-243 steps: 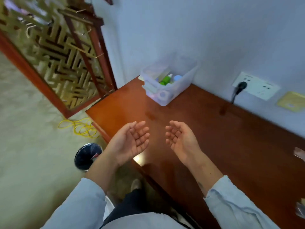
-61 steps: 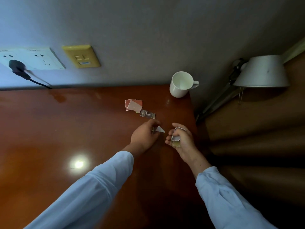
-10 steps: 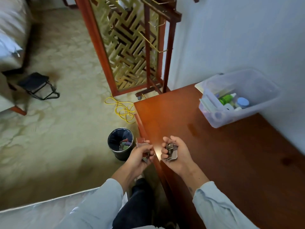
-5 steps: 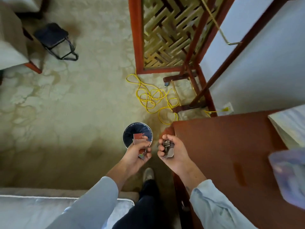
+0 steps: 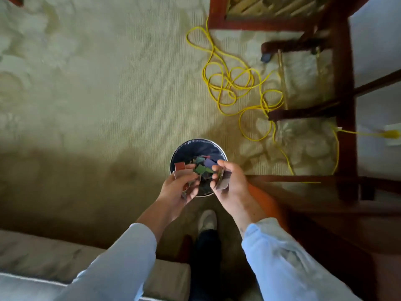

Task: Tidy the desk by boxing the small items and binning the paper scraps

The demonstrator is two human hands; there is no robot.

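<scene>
A small round bin (image 5: 198,145) with a dark liner stands on the carpet below me, with several coloured paper scraps (image 5: 202,168) lying inside. My left hand (image 5: 181,187) hovers over the bin's near left rim, gripping paper scraps, one reddish piece (image 5: 179,166) sticking up. My right hand (image 5: 231,183) is over the near right rim, closed on more paper scraps (image 5: 223,181). Both hands hide the near part of the bin. The storage box is out of view.
The wooden desk (image 5: 338,231) corner lies at the right. A tangled yellow cable (image 5: 234,88) sprawls on the carpet beyond the bin, by a red wooden stand (image 5: 345,105). My shoe (image 5: 207,220) is just behind the bin. A grey cushion edge (image 5: 43,257) fills the lower left.
My view has tipped down from the desk toward the floor. Both hands, still holding scraps, have moved from the desk edge to directly above the bin.
</scene>
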